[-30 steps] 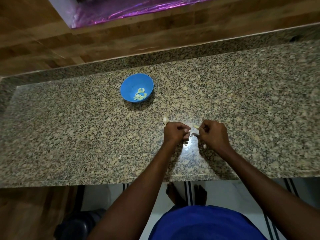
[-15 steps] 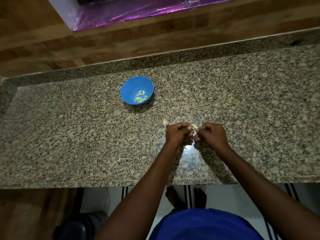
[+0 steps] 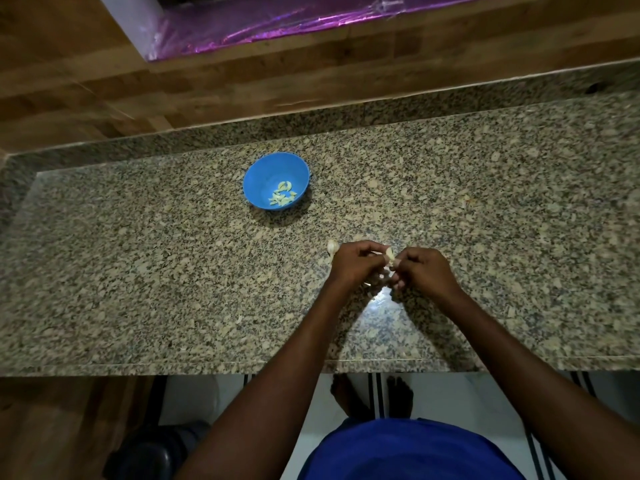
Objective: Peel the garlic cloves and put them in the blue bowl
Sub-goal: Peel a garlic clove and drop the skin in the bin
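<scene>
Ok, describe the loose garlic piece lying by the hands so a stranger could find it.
On the speckled granite counter, look nearer than the blue bowl. The pale garlic piece lies just beyond the left hand, loose on the stone, unlike the clove both hands pinch.

On the table [image 3: 138,271] we see the bowl [image 3: 276,180] set toward the back, left of centre, with peeled cloves [image 3: 282,198] lying in it. Nearer us and to the right of the bowl, our left hand [image 3: 353,263] and right hand [image 3: 424,271] meet above the table, with a clove [image 3: 390,254] between them. Another clove [image 3: 332,247] lies on the table just left of the left hand. Behind the table runs a wall [image 3: 242,81]. Below the near edge our feet [image 3: 372,396] stand on the floor [image 3: 450,393].
</scene>
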`<action>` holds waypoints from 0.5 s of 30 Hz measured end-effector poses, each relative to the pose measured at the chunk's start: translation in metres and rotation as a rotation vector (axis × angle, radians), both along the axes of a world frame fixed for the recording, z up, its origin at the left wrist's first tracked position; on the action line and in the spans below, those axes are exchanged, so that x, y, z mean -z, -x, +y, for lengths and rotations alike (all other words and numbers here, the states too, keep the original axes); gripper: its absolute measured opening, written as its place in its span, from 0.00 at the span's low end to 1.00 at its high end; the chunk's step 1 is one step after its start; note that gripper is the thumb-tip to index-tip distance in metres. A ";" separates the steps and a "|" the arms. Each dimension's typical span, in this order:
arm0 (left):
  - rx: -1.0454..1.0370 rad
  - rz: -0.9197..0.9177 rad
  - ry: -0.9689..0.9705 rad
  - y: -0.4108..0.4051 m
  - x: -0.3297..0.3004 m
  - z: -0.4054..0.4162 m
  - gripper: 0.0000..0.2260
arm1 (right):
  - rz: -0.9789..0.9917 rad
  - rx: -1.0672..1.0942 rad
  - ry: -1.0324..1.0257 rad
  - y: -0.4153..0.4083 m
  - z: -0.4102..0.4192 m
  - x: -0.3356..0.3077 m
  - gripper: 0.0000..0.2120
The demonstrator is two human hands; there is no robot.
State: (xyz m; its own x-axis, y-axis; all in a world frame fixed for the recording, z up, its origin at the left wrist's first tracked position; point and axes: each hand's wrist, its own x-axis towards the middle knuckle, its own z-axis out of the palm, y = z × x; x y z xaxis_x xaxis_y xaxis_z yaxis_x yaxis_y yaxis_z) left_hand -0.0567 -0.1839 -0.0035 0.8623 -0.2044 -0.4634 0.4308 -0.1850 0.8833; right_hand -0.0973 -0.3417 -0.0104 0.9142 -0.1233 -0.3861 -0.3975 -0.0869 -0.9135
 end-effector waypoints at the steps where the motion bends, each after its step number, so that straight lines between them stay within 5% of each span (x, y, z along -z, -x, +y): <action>1: -0.003 0.005 0.006 -0.001 0.000 0.001 0.05 | 0.009 0.016 -0.041 0.000 0.000 0.000 0.07; 9: -0.033 -0.009 0.036 0.005 0.002 0.002 0.09 | 0.127 0.131 -0.284 0.000 0.004 0.003 0.07; 15: -0.028 0.020 0.063 0.010 0.004 0.008 0.08 | 0.007 0.013 -0.009 -0.003 0.001 0.003 0.09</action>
State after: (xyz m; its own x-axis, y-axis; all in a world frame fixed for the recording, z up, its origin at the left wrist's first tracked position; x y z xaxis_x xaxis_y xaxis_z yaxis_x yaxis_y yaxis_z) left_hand -0.0668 -0.1760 -0.0076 0.8587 -0.2096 -0.4676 0.4527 -0.1174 0.8839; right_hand -0.0942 -0.3405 -0.0138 0.9097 -0.1317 -0.3938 -0.4052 -0.0734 -0.9113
